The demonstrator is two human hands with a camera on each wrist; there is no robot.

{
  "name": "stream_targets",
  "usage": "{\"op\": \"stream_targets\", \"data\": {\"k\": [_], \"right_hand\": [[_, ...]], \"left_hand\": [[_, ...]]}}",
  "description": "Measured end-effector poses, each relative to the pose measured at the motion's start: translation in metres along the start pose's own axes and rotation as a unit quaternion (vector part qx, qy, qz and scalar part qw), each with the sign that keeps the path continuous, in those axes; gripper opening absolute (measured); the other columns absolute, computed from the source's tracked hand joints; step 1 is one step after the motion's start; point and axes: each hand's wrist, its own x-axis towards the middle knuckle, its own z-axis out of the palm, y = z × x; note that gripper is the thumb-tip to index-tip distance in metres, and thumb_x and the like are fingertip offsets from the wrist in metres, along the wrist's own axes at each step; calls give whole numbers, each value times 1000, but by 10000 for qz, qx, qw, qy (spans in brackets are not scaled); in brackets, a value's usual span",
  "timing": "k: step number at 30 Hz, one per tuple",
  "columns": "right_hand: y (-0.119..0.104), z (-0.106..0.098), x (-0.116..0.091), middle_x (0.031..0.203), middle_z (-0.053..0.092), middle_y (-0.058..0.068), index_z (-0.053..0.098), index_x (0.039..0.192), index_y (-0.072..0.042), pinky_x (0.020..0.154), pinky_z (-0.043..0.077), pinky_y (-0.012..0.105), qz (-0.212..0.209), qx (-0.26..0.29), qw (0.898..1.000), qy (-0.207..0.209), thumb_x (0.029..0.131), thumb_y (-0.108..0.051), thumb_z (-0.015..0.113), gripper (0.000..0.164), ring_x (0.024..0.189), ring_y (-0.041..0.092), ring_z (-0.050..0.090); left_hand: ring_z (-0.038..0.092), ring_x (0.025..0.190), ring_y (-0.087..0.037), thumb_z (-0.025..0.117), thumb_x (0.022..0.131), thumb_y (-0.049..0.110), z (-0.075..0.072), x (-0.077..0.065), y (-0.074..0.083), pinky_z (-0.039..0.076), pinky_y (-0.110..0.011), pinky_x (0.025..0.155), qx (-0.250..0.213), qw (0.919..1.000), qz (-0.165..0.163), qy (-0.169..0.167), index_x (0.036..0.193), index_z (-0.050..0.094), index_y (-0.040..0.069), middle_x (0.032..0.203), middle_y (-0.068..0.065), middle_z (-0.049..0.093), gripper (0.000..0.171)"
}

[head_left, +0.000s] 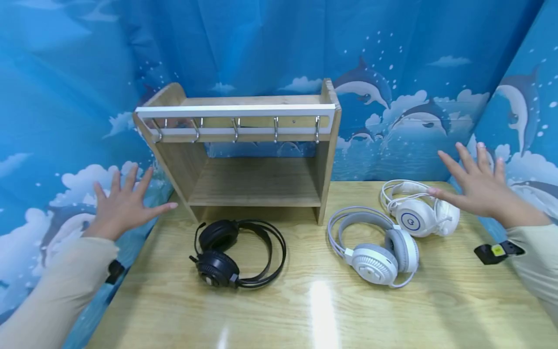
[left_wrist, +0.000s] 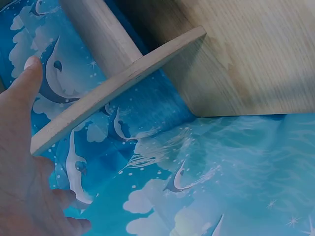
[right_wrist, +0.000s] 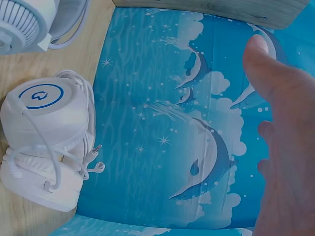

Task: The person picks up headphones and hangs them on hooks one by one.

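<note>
My left hand (head_left: 124, 206) is raised with its fingers spread, left of the wooden rack (head_left: 257, 182), and holds nothing. My right hand (head_left: 479, 186), also spread and holding nothing, hovers at the right beside the white headphones (head_left: 420, 215) with a blue ring logo. Nearer the middle lie white-and-grey headphones (head_left: 375, 261). Black headphones (head_left: 220, 266) with a small microphone rest on the table in front of the rack. In the right wrist view, the white headphones (right_wrist: 44, 113) show their coiled cable and plugs.
Across the rack's upper front runs a white bar (head_left: 235, 112) with several metal hooks. The light wooden table (head_left: 279, 320) has a bright glare spot. Behind and at both sides hangs a blue curtain (head_left: 270, 43) printed with dolphins and clouds.
</note>
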Motion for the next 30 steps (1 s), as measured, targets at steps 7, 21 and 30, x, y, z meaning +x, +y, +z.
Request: {"op": "stream_targets", "data": {"k": [7, 21, 30], "right_hand": [[-6, -5, 6, 156, -24, 15, -4, 155, -21, 99, -33, 63, -66, 219, 9997, 92, 93, -55, 53, 90, 133, 32, -39], [-42, -22, 29, 158, -22, 11, -7, 154, -24, 103, -28, 64, -470, 1175, 9916, 283, 96, -46, 53, 86, 137, 31, -34], [-78, -29, 47, 159, -20, 8, -5, 154, -29, 106, -24, 64, -782, 1799, 9803, 219, 97, -44, 52, 82, 140, 29, -31]], "left_hand": [[-4, 136, -59, 49, 78, 80, 4, -7, 2, -12, -79, 100, 128, 9999, 96, 55, 155, 1, 15, 156, -29, -2, 112], [6, 137, -58, 46, 80, 80, 23, -24, 13, -2, -80, 102, 321, 9986, 431, 31, 155, 0, 18, 156, -28, 7, 107], [7, 136, -59, 45, 81, 79, 27, -34, 34, -10, -77, 103, -46, 9982, 558, -191, 155, 6, 16, 157, -25, 4, 104]]}}
